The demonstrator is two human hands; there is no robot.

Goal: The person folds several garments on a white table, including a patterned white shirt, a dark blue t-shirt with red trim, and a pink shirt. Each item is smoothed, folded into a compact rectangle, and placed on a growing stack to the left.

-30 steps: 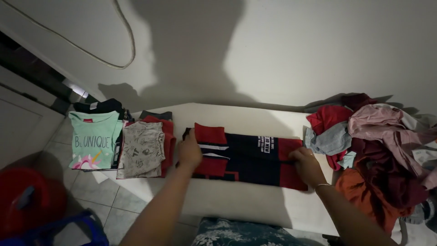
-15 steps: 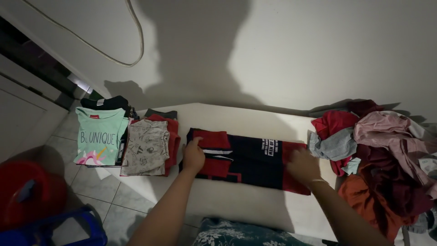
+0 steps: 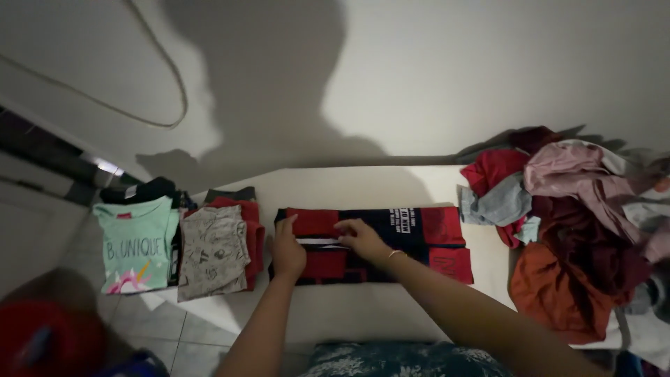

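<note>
Red-and-navy shirt point(image 3: 391, 234) lies flat across the middle of the frame on a white tabletop point(image 3: 363, 185), folded into a long band with its length running left to right. Laid out like this, its layers sit square on a firm surface where both hands can press them.

At the band's left end the left hand point(image 3: 287, 250) rests palm down, fingers spread, holding nothing; it seems to pin that end so the cloth does not slide. Just right of it, the right hand point(image 3: 360, 237) reaches in from the lower right, its arm crossing over the shirt's lower edge. Its fingers lie flat near a white stripe on the fabric, touching the cloth rather than gripping it, as far as the dim light shows. A thin bracelet point(image 3: 396, 254) circles that wrist.

Left of the shirt, finished pieces sit in neat stacks: a mint-green printed tee point(image 3: 136, 241) at centre left, and beside it a grey patterned top point(image 3: 213, 248) lying on red garments point(image 3: 254, 234). They are kept apart from the loose heap of unfolded clothes point(image 3: 579, 209) filling the right side, pink, maroon, grey and orange tangled together.
</note>
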